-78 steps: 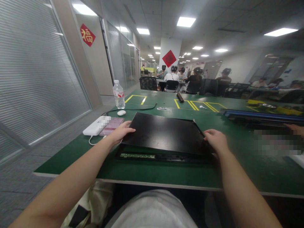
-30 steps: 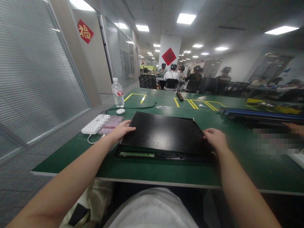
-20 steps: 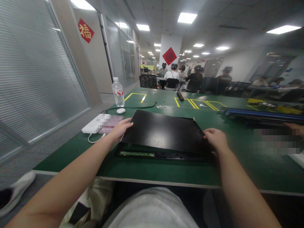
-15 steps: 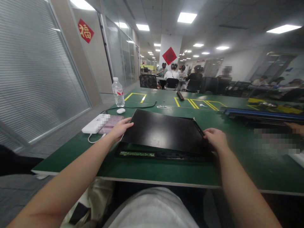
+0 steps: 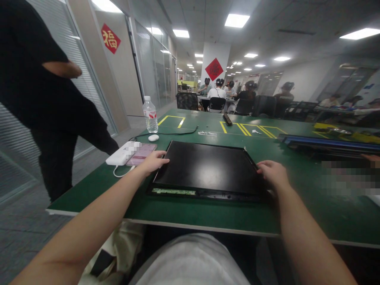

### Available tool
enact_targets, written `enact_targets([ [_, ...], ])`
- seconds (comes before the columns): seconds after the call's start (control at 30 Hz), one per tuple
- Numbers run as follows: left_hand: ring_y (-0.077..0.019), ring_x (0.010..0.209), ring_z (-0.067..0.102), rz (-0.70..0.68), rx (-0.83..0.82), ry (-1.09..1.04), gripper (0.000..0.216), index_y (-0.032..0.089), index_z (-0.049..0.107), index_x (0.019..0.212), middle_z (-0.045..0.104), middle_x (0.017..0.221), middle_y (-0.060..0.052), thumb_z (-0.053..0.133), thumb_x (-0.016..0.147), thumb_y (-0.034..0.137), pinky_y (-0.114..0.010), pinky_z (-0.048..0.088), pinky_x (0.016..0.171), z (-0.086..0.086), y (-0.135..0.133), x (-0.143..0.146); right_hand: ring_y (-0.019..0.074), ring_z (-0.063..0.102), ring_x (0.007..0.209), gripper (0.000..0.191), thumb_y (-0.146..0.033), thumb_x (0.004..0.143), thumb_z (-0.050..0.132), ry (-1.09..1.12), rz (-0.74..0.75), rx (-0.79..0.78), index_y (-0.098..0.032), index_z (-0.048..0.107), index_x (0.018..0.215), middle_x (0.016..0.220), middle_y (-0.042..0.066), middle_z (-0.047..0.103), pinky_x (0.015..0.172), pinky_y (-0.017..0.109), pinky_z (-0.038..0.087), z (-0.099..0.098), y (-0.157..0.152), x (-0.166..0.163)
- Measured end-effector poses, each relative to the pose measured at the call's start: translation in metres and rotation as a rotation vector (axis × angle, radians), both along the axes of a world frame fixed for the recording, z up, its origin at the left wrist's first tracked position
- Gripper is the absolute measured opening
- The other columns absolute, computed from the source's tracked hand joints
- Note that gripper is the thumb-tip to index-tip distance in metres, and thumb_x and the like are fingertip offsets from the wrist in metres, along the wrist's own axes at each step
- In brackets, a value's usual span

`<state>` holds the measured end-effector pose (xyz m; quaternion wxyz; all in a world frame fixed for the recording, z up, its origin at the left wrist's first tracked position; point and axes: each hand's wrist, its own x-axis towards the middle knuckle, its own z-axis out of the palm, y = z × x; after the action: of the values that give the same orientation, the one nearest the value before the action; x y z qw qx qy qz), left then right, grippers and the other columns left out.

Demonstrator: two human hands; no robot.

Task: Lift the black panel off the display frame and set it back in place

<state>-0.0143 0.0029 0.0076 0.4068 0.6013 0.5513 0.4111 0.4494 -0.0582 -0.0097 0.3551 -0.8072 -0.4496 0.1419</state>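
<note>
A dark, glossy display panel point(image 5: 204, 164) lies almost flat inside a black frame point(image 5: 231, 195) on the green table. Along the frame's near edge a narrow green circuit board point(image 5: 173, 192) shows. My left hand point(image 5: 156, 161) grips the panel's left edge, thumb on top and fingers around the side. At the right edge my right hand point(image 5: 271, 172) is closed on the panel's rim with curled fingers. The undersides of both edges are hidden from me.
Left of the panel are a white power bank point(image 5: 120, 154), a phone point(image 5: 141, 153), a small white case point(image 5: 153, 137) and a water bottle point(image 5: 150, 114). A black cable point(image 5: 181, 132) runs behind. Another panel point(image 5: 329, 144) lies right, near another person's hand point(image 5: 371, 158). Someone in black point(image 5: 50, 91) stands left.
The panel has come down from a tilt, its near edge dropping toward the frame, with both hands still at its sides. A person in black has come into view at the left.
</note>
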Motion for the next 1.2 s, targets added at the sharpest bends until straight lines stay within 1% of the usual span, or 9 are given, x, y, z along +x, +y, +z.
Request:
enact_targets([
  [0.1,-0.0261,0.074,0.068,-0.006,-0.007,0.035,0.025,0.018,0.072,0.077,0.072,0.074,-0.005,0.078,0.053,0.025,-0.031,0.050,0.060,0.000,-0.001,0.001,0.0144,0.058,0.047,0.030,-0.031,0.072,0.058,0.018,0.002,0.013,-0.019,0.075,0.093,0.073,0.005,0.075,0.052,0.027,0.047,-0.002,0.001,0.001],
  [0.3,-0.0281,0.086,0.067,-0.061,0.013,0.127,0.028,0.017,0.071,0.080,0.074,0.082,-0.005,0.071,0.055,0.031,-0.036,0.052,0.075,0.000,0.001,0.000,0.0141,0.057,0.045,0.028,-0.032,0.071,0.060,0.049,0.008,0.036,-0.018,0.075,0.090,0.070,0.006,0.074,0.049,0.026,0.045,-0.003,0.003,0.003],
  [0.43,-0.0300,0.089,0.067,-0.062,0.066,0.225,0.028,0.017,0.070,0.080,0.074,0.084,-0.006,0.069,0.057,0.034,-0.038,0.051,0.079,-0.005,0.004,-0.003,0.0138,0.056,0.045,0.027,-0.032,0.071,0.060,0.052,0.013,0.044,-0.018,0.074,0.090,0.070,0.006,0.074,0.048,0.026,0.045,-0.003,0.002,0.003],
  [0.57,-0.0307,0.093,0.067,-0.062,0.116,0.311,0.028,0.018,0.071,0.082,0.074,0.092,-0.007,0.068,0.060,0.035,-0.040,0.051,0.085,-0.010,0.009,-0.005,0.0136,0.056,0.046,0.026,-0.031,0.072,0.059,0.048,0.010,0.026,-0.019,0.074,0.089,0.070,0.004,0.073,0.050,0.027,0.045,-0.002,0.001,0.003],
  [0.7,-0.0309,0.105,0.065,-0.057,0.150,0.384,0.026,0.018,0.072,0.081,0.074,0.106,-0.009,0.068,0.062,0.035,-0.039,0.049,0.094,-0.014,0.012,-0.008,0.0129,0.055,0.046,0.026,-0.030,0.071,0.058,0.068,0.012,0.033,-0.020,0.074,0.088,0.069,0.004,0.073,0.051,0.026,0.045,-0.002,0.002,0.003],
  [0.8,-0.0309,0.113,0.063,-0.053,0.151,0.407,0.028,0.018,0.074,0.085,0.072,0.115,-0.009,0.069,0.064,0.036,-0.038,0.048,0.099,-0.017,0.015,-0.010,0.0130,0.055,0.045,0.027,-0.030,0.069,0.059,0.081,0.011,0.044,-0.019,0.074,0.089,0.071,0.005,0.074,0.049,0.026,0.044,-0.003,0.003,0.004],
  [0.93,-0.0312,0.118,0.060,-0.048,0.159,0.442,0.031,0.017,0.075,0.090,0.070,0.120,-0.010,0.068,0.065,0.034,-0.038,0.045,0.104,-0.020,0.018,-0.012,0.0131,0.054,0.044,0.029,-0.032,0.068,0.059,0.089,0.017,0.061,-0.019,0.075,0.089,0.071,0.006,0.074,0.047,0.027,0.043,-0.005,0.004,0.004],
  [1.03,-0.0315,0.120,0.059,-0.048,0.167,0.465,0.031,0.018,0.075,0.091,0.069,0.122,-0.011,0.067,0.066,0.034,-0.038,0.045,0.105,-0.021,0.018,-0.011,0.0130,0.054,0.044,0.028,-0.032,0.069,0.059,0.082,0.022,0.064,-0.019,0.075,0.088,0.071,0.006,0.074,0.047,0.026,0.043,-0.004,0.003,0.004],
  [1.2,-0.0333,0.120,0.059,-0.056,0.187,0.531,0.031,0.017,0.075,0.091,0.069,0.120,-0.012,0.066,0.068,0.036,-0.039,0.048,0.100,-0.022,0.019,-0.011,0.0129,0.054,0.044,0.027,-0.032,0.069,0.059,0.080,0.022,0.059,-0.018,0.074,0.087,0.070,0.006,0.074,0.047,0.026,0.043,-0.004,0.003,0.004],
])
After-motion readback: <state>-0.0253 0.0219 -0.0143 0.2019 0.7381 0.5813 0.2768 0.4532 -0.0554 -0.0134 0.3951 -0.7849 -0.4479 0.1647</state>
